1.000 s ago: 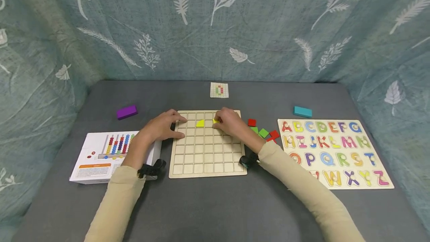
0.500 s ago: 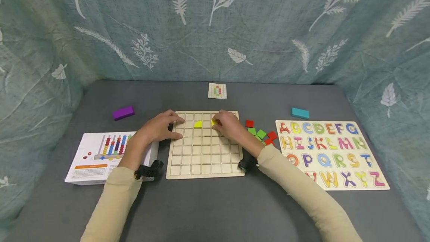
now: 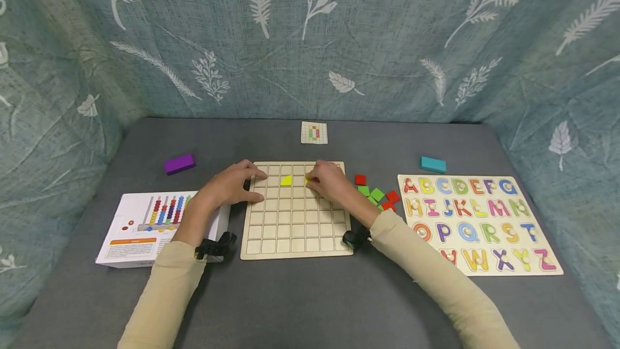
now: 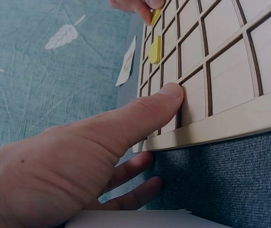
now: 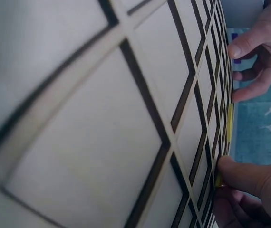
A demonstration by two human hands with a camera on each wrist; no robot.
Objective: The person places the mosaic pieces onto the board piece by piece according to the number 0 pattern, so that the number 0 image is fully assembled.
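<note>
Basically, the bkgd is filled by a leaf-print curtain [image 3: 310,63], hung past the far edge of a grey worktop [image 3: 290,306]. Nr the worktop's R edge a letter bd [image 3: 455,219] is laid, its near-left corner partly covered by a sleeve [image 3: 436,263]. Mid-worktop, a grid bd [image 3: 290,230] is placed; twd the L edge, a white box [image 3: 123,225] is partly hidden by the L forearm.

The hands are well apart. By the L hand [image 3: 232,185] the grid bd's L edge is straddled nr its far-left corner, thumb rested on top, fingers spread. By the R hand [image 3: 330,181] a yellow tile [image 5: 218,179] is pinched at the grid bd's 2nd row from the far edge; whether it's seated can't be told.

At the middle of the worktop's far edge, a card [image 3: 314,133] is set. A purple block [image 3: 180,164] is seen twd the far-left corner, a teal block [image 3: 432,164] twd the far-right. A 2nd yellow tile [image 3: 286,180] is set one cell L of the pinched one; red tiles [image 3: 393,196] and green tiles [image 3: 378,194] are scattered off the grid bd's R edge.
</note>
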